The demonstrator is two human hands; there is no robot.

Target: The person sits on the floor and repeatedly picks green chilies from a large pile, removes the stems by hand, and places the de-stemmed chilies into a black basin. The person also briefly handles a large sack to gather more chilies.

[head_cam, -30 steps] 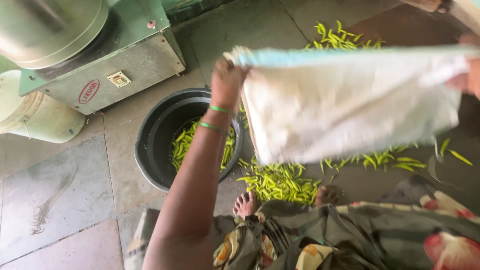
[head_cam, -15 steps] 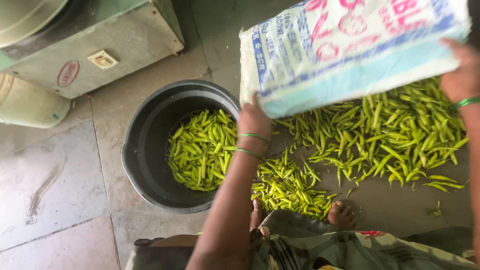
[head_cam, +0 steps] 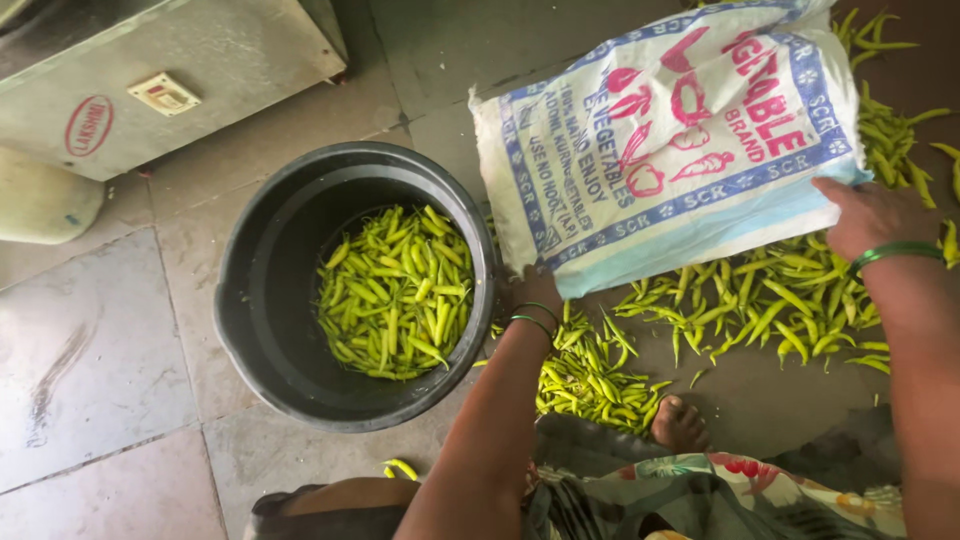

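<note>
The woven sack fills the upper right of the frame, white with blue borders and red vegetable pictures, held flat above the floor by both hands. The left hand has its grip clamped on the sack's lower left corner, right at the centre of the frame, two green bangles on the wrist. The right hand is clamped on the lower right edge, thumb and fingers pinching the fabric, another green bangle just below it.

Under the sack, green chillies lie scattered across the floor at centre right, running on under the sack's edge. A second heap of chillies sits just beside the person's bare foot at lower centre. To the left stands a round black tub, partly filled with more chillies, touching nothing but the floor. A grey metal machine takes up the upper left corner.

As a judgement on handling: the sack looks limp and light, so both corners want a firm pinch and an even pull to keep it taut. It is best kept level and clear of the tub rim, so that it sweeps no loose chillies about. The foot sits close to the heap, so care is needed there too.
</note>
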